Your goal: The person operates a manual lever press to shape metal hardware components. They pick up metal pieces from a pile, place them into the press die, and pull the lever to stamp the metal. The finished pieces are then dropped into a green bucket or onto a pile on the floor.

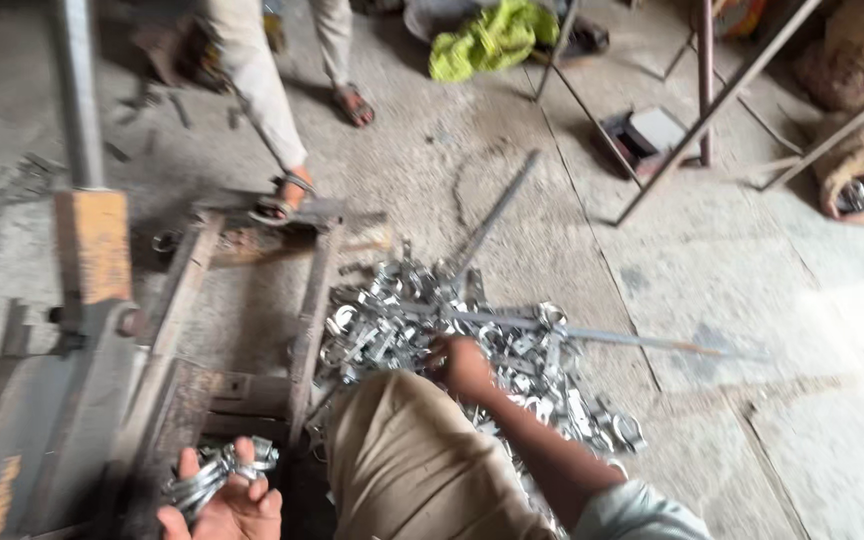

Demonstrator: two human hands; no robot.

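My left hand (227, 500) is at the bottom left, palm up, closed around a bunch of shiny metal clamps (217, 470). My right hand (464, 365) reaches forward over my knee (407, 450) into a heap of the same silver clamps (452, 330) on the concrete floor. Its fingers are curled down among the pieces; whether it grips one is hidden. Thin metal rods (592, 335) lie across the heap.
A rusty press machine (82, 300) with an upright steel handle stands at the left. Another person's legs in sandals (282, 195) stand on its frame behind. A metal angle frame (702, 110), a green cloth (487, 40) and sacks (862, 110) lie farther back.
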